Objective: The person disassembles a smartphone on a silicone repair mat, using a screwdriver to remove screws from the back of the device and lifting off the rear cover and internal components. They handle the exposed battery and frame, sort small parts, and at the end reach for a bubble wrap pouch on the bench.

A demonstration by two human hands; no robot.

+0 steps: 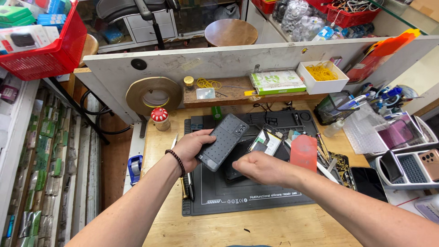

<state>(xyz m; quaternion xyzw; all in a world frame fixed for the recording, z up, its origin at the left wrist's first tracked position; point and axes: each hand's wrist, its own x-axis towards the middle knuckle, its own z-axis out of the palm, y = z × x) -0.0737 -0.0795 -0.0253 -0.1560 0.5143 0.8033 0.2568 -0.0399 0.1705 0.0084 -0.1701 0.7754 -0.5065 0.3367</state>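
My left hand (192,145) grips a dark grey phone back cover (223,141) with a dotted texture, tilted above the dark silicone repair mat (256,196). My right hand (261,168) hovers over the mat with fingers curled together; whether something small is pinched in them I cannot tell. Just beyond it lies an opened phone (267,142) with its battery showing, and a dark part sits under my right hand. A translucent red plastic card (303,152) rests to the right of the opened phone.
Tweezers and a pen (188,183) lie along the mat's left edge. A red-capped bottle (160,119), a tape roll (154,95), a mesh pen holder (334,109), a tray of phones (409,167) and a box of rubber bands (321,75) surround the wooden bench.
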